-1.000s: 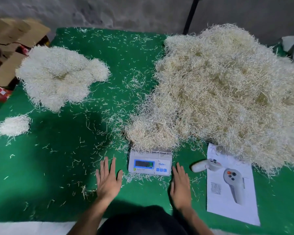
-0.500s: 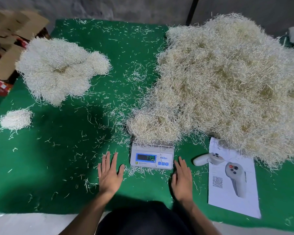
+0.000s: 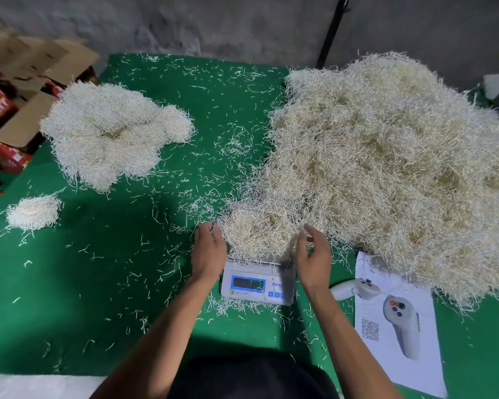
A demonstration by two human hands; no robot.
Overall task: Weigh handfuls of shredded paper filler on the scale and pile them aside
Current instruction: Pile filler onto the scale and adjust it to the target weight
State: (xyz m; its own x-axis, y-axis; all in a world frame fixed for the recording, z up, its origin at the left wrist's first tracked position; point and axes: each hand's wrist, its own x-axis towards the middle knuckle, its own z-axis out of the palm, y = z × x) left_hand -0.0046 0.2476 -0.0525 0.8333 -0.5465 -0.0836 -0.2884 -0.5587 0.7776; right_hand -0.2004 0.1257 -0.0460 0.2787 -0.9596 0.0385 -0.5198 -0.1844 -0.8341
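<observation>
Far to the left of our fingers we see a small fluffy mound of white shredded paper (image 3: 33, 212), and beyond it a broad, lumpy weighed pile (image 3: 110, 133) of the same fine, stiff strands, both resting on the green felt-like table cover (image 3: 78, 283), which is littered with loose slivers. Torn cardboard boxes (image 3: 26, 82) sit off the table's far-left edge.

Our left hand (image 3: 208, 249) presses its straight fingers against the left flank of the handful on the scale (image 3: 257, 231), a bristly cream clump. Just below our fingers sits the white plastic digital scale (image 3: 258, 283), its lit display blurred beyond reading.

Our right hand (image 3: 313, 259) cups the clump's right flank, fingers loosely curved with strands at the fingertips; we cannot tell if they pinch any.

Beyond and right of those fingers spreads the large, tangled, straw-coloured heap of shredded filler (image 3: 386, 168), touching the clump. Near our right wrist lie two smooth pale handheld controllers (image 3: 357, 289), the nearer one on a printed paper sheet (image 3: 401, 370) bearing a QR code.
</observation>
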